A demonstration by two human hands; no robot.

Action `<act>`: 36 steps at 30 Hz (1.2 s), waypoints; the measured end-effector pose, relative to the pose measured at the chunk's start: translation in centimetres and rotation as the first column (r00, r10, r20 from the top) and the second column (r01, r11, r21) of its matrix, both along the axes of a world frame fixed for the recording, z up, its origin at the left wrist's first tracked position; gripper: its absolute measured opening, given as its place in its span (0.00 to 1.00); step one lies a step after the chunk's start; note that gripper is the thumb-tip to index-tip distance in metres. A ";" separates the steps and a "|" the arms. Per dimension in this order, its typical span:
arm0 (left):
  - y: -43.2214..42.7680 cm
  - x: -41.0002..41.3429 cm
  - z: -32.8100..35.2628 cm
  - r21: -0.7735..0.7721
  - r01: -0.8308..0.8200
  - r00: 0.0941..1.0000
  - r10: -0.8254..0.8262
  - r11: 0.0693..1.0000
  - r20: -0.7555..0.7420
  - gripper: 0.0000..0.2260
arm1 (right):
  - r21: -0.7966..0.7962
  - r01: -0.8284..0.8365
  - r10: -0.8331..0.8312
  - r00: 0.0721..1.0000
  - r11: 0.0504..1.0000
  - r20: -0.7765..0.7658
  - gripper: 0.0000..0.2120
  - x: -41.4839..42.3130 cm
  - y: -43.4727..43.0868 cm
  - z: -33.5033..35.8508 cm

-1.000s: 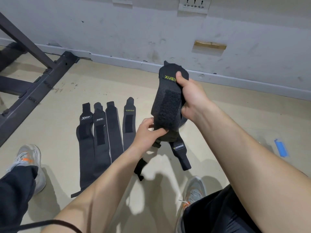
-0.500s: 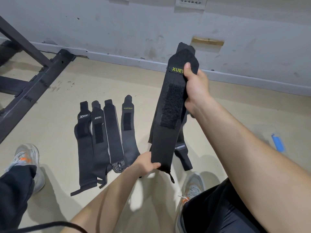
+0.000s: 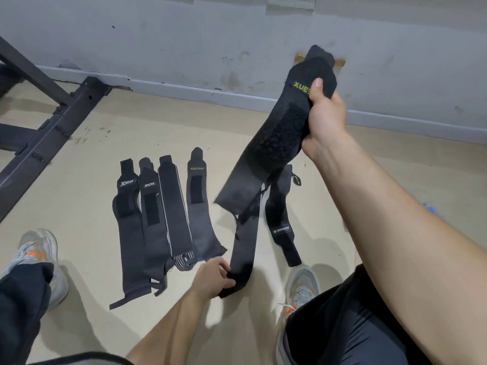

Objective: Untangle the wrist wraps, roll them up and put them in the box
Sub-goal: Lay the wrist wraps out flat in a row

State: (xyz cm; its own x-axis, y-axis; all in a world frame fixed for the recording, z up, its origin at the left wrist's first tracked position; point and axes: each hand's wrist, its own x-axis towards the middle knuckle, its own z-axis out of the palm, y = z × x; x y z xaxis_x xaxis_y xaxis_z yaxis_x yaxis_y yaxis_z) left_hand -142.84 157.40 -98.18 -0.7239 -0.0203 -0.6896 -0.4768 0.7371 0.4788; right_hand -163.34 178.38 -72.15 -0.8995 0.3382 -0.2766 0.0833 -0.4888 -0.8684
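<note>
Left hand (image 3: pixel 210 279) is dropped lower than half a second ago, pinching the end of a narrow black strap (image 3: pixel 243 248) near the floor (image 3: pixel 92 167). Wide wrist wrap (image 3: pixel 279 133) is gripped at its top in the right hand (image 3: pixel 325 119), held aloft. Four flat wraps (image 3: pixel 174 201) are laid side by side on the floor.

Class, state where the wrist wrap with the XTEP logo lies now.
In the head view the XTEP wrap lies on the floor, left of centre, leftmost in the row of four, between the grey shoe and the next wrap.
</note>
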 end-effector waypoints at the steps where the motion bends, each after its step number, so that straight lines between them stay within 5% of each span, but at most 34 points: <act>1: 0.3 0.4 0.1 0.028 0.033 0.999 -0.033 0.999 0.008 0.11 | 0.006 -0.013 0.013 1.000 1.000 0.014 0.10 0.0 -0.1 -0.1; 4: 2.2 -1.4 1.6 0.066 -0.089 0.986 0.098 0.994 -0.136 0.02 | 0.002 -0.093 0.092 0.994 0.996 0.060 0.09 0.6 -0.9 -0.7; 7: 2.9 -5.7 4.7 0.171 -0.372 0.887 0.404 0.912 -0.224 0.09 | 0.017 -0.169 0.167 0.983 0.985 0.073 0.09 0.9 -1.2 -1.0; 12: 3.1 -11.1 11.9 0.509 -0.367 0.738 0.577 0.779 -0.350 0.03 | 0.091 -0.267 0.258 0.961 0.960 0.098 0.09 0.9 -1.0 -0.8; 18: 5.4 -13.3 17.9 0.749 -0.081 0.822 0.469 0.658 -0.323 0.17 | 0.109 -0.356 0.343 0.932 0.928 0.116 0.11 1.4 -1.8 -0.6; 25: 5.8 -11.1 14.8 0.670 -0.056 0.931 0.281 0.740 -0.233 0.07 | 0.077 -0.274 0.272 0.962 0.959 0.036 0.10 1.2 -1.3 -0.7; 31: 4.9 -6.9 10.7 0.649 -0.054 0.990 0.127 0.759 -0.066 0.15 | 0.077 -0.161 0.164 0.986 0.984 -0.035 0.13 0.4 -0.4 -0.3; 36: 4.7 -4.3 8.2 0.632 -0.108 0.994 0.074 0.767 0.080 0.08 | 0.110 -0.121 0.126 0.991 0.987 -0.042 0.13 -0.2 -0.2 -0.7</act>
